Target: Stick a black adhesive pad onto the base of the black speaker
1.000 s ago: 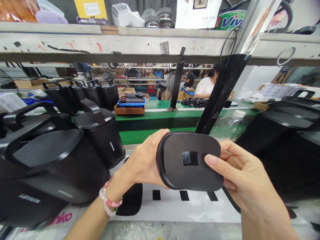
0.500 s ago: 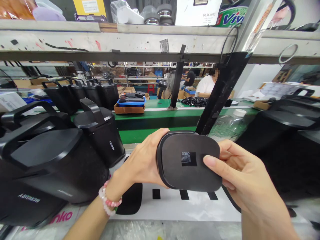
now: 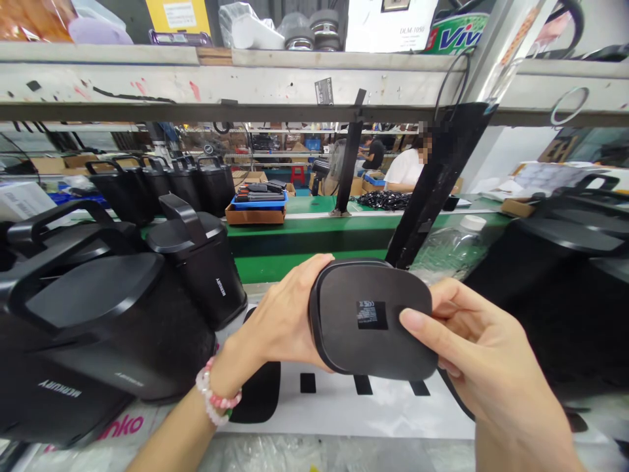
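Both hands, left hand (image 3: 282,318) and right hand (image 3: 472,351), grip a rounded matte-black labelled panel (image 3: 371,318).

Dark rounded panel (image 3: 372,319), small label centred, held upright

both hands (image 3: 289,314) raised, fingers (image 3: 427,328) curled

label (image 3: 371,314) – print too small | right speaker (image 3: 565,275) – cut off
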Available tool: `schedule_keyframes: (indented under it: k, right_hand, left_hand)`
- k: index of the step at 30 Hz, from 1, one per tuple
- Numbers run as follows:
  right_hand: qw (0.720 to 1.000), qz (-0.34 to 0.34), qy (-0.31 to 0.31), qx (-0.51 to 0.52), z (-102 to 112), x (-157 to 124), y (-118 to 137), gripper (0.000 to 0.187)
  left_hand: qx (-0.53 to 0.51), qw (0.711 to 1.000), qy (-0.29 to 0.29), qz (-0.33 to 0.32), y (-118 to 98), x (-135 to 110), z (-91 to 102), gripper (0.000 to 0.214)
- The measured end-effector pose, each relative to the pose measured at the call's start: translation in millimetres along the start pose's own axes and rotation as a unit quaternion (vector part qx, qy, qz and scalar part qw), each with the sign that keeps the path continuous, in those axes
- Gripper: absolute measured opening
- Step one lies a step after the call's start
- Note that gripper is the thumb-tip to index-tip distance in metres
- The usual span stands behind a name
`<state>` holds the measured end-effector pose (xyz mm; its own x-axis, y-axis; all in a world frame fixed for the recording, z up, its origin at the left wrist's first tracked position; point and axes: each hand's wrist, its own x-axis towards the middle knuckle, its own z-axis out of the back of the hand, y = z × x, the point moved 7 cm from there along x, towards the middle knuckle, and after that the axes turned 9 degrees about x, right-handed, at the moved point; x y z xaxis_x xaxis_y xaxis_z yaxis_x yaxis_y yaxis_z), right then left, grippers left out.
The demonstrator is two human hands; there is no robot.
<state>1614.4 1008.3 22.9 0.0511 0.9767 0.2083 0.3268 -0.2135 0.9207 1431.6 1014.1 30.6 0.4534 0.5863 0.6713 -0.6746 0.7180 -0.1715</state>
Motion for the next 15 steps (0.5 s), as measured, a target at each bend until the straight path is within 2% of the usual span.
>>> schedule_keyframes:
  k: [3, 7, 15]
  right_hand:
    - [1.000, 0.004, 0.012, -0.011, 1.5, 1.3, -0.2, 0.031]
    - [1.000, -0.005, -0.016, -0.016, 3.7, -0.9, 0.2, 0.033]
    - [0.998, -0.007, -0.013, -0.068, 5.6, -2.0, 2.1, 0.033]
  left_hand:
    - [-0.003, 1.000, -0.002, -0.011, -2.6, 0.5, -0.2, 0.116]
    - [-0.001, 1.000, -0.007, -0.019, -4.5, 0.1, -0.1, 0.118]
    - [0.003, 1.000, -0.002, -0.021, -4.6, -0.6, -1.7, 0.118]
